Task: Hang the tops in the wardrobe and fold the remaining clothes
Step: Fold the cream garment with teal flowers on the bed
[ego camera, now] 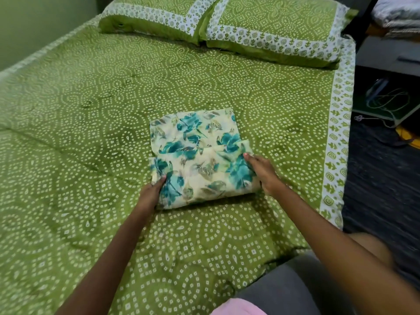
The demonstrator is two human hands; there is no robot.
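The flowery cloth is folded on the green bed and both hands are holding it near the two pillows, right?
Not quite. The head view shows both hands, left and right, holding the folded cloth mid-bed, well away from the pillows.

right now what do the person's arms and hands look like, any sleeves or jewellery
Both forearms are bare, with no sleeves in view. The left hand and right hand show no rings, bracelets or watch that can be made out. The fingernails look short and light; the picture is too blurred to tell more.

No readable text, label, brand, number or sign shows anywhere.
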